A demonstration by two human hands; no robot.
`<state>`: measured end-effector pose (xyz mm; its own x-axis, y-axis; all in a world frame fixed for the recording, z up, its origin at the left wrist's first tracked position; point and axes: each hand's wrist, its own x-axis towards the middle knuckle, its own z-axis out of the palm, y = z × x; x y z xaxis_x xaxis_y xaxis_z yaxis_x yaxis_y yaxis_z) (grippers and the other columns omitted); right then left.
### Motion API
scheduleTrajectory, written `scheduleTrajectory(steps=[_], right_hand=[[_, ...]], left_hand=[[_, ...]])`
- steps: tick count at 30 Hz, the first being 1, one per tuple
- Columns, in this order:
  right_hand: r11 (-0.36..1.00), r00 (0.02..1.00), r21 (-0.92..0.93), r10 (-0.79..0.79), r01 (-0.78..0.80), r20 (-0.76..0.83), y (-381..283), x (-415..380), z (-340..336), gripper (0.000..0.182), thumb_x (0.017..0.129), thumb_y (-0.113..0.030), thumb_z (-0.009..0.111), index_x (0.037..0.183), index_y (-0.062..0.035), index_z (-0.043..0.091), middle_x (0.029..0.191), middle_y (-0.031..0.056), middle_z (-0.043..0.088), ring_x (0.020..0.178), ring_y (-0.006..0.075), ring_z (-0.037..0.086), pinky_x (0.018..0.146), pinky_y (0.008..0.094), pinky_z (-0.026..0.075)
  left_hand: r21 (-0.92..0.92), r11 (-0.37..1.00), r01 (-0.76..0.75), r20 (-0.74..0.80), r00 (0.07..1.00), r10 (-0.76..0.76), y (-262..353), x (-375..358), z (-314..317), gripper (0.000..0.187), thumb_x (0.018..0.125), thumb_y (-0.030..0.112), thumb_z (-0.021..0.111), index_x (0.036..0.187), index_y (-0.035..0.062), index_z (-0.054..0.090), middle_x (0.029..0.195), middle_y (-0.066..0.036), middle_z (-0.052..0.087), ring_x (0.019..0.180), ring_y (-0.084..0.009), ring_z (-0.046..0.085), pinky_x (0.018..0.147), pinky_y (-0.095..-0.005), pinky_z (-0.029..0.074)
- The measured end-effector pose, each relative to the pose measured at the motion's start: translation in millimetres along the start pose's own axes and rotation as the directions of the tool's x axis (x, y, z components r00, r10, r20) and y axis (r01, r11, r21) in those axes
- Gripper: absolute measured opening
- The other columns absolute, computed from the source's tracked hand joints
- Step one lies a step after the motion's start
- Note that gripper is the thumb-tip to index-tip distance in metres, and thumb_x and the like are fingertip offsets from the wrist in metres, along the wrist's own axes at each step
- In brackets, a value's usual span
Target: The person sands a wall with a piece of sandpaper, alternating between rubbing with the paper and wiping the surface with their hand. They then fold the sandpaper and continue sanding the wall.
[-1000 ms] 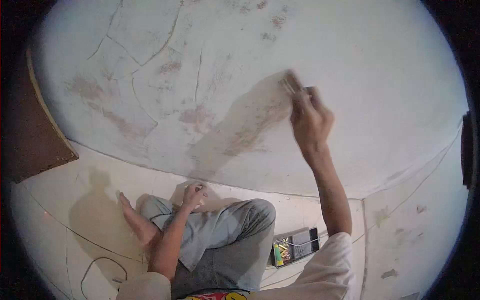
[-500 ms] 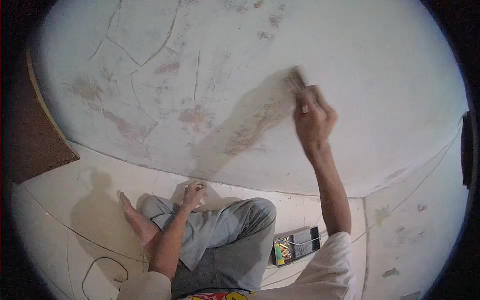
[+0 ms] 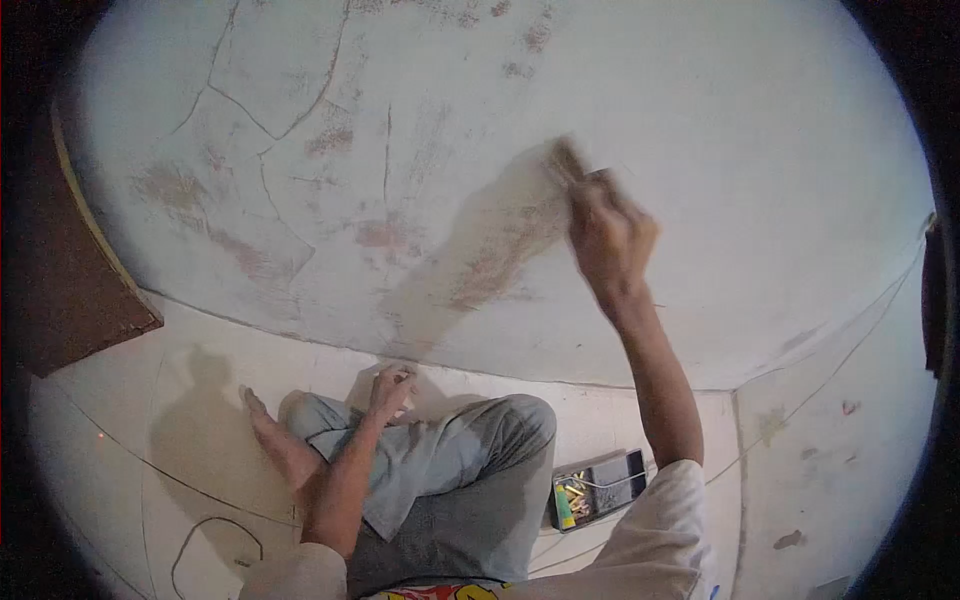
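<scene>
My right hand (image 3: pixel 612 238) is raised in front of the white wall (image 3: pixel 760 220), its fingers closed round a flat scraper (image 3: pixel 565 160). Blurred by motion, the dark scraper head overlaps the wall surface just up and left of my fingers. Below it, a brownish worn patch (image 3: pixel 490 265) lies partly in the arm's shadow. My left hand (image 3: pixel 388 392) rests by my crossed legs near the foot of the wall. Its fingers curl round a small whitish thing, mostly hidden; I cannot tell what it is.
A black tray (image 3: pixel 600 515) with small yellowish pieces and a green-yellow tube stands on the floor beside my knee. Cracks and reddish scuffs mark the wall's left part. A brown panel (image 3: pixel 85 300) stands at far left; a thin cable (image 3: pixel 185 490) crosses the floor.
My right hand and the scraper have shifted a little to the left along the wall. My left hand stays by my legs, and the view has turned very slightly.
</scene>
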<state>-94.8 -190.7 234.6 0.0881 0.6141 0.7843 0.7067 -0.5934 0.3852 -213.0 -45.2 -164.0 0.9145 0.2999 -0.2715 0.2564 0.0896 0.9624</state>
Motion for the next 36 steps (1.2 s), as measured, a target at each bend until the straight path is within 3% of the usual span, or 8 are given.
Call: scheduleTrajectory(steps=[7,11,15,17,23,25,30,36], right_hand=[[0.987,0.986,-0.008,-0.162,0.162,-0.046,0,-7,14,0.008,0.079,-0.009,0.067,0.087,-0.0081,0.065,0.076,0.0066,0.064,0.051,0.0147,0.059,0.041,0.0294,0.045],[0.964,0.964,0.031,0.265,-0.264,-0.035,-8,5,1,0.012,0.077,-0.005,0.070,0.089,-0.0049,0.069,0.084,0.0094,0.067,0.060,0.0189,0.064,0.045,0.0322,0.049],[0.993,0.992,-0.031,-0.118,0.116,-0.038,-6,2,5,0.013,0.080,-0.005,0.068,0.092,-0.0053,0.070,0.080,0.0073,0.065,0.052,0.0160,0.059,0.043,0.0300,0.046],[0.963,0.963,0.015,0.268,-0.268,0.004,4,15,-12,0.013,0.079,-0.005,0.068,0.092,-0.0065,0.069,0.083,0.0070,0.065,0.052,0.0192,0.059,0.044,0.0313,0.046],[0.991,0.989,-0.037,-0.128,0.125,-0.078,0,1,7,0.012,0.080,-0.005,0.068,0.092,-0.0062,0.068,0.084,0.0067,0.066,0.054,0.0171,0.061,0.044,0.0315,0.045],[0.929,0.929,0.020,0.367,-0.369,0.053,5,15,-14,0.018,0.078,-0.005,0.070,0.096,-0.0063,0.069,0.084,0.0081,0.066,0.057,0.0184,0.063,0.045,0.0318,0.047],[0.995,0.996,-0.067,-0.078,0.080,0.034,-6,-10,11,0.009,0.079,-0.011,0.067,0.088,-0.0103,0.068,0.083,0.0037,0.066,0.053,0.0153,0.060,0.043,0.0313,0.046],[0.994,0.995,-0.047,0.095,-0.095,0.012,-9,-7,9,0.018,0.079,-0.007,0.068,0.096,-0.0116,0.069,0.085,0.0055,0.066,0.052,0.0203,0.059,0.049,0.0337,0.048]], left_hand=[[-0.054,0.998,0.019,0.046,0.999,-0.017,-13,5,1,0.025,0.086,0.019,0.061,0.104,0.0011,0.060,0.082,-0.013,0.069,0.069,-0.0199,0.067,0.048,-0.0343,0.058],[-0.003,0.995,0.104,0.045,0.994,-0.103,-16,9,1,0.028,0.087,0.022,0.061,0.107,0.0016,0.059,0.084,-0.013,0.069,0.071,-0.0196,0.068,0.046,-0.0339,0.057],[-0.022,0.995,0.095,0.049,0.994,-0.094,-13,9,-1,0.028,0.087,0.021,0.060,0.107,0.0014,0.059,0.083,-0.012,0.069,0.072,-0.0194,0.068,0.047,-0.0330,0.056],[-0.034,0.998,0.049,0.070,0.996,-0.047,-16,7,0,0.028,0.087,0.021,0.060,0.107,0.0013,0.059,0.083,-0.012,0.069,0.073,-0.0191,0.068,0.048,-0.0330,0.057],[-0.025,0.998,0.058,0.058,0.997,-0.057,-12,5,-1,0.028,0.087,0.021,0.060,0.106,0.0010,0.060,0.083,-0.013,0.069,0.073,-0.0185,0.068,0.046,-0.0339,0.056],[-0.045,0.997,0.058,0.062,0.997,-0.056,-10,4,-3,0.027,0.087,0.021,0.060,0.106,0.0010,0.060,0.083,-0.013,0.069,0.074,-0.0186,0.068,0.047,-0.0339,0.057],[0.010,0.998,0.056,0.043,0.997,-0.057,-1,2,-1,0.026,0.087,0.021,0.061,0.105,0.0014,0.060,0.083,-0.012,0.069,0.072,-0.0185,0.067,0.047,-0.0335,0.057],[-0.008,0.997,0.075,0.025,0.997,-0.075,-11,7,-1,0.024,0.086,0.019,0.062,0.103,0.0022,0.061,0.079,-0.011,0.069,0.067,-0.0176,0.066,0.045,-0.0343,0.056]])
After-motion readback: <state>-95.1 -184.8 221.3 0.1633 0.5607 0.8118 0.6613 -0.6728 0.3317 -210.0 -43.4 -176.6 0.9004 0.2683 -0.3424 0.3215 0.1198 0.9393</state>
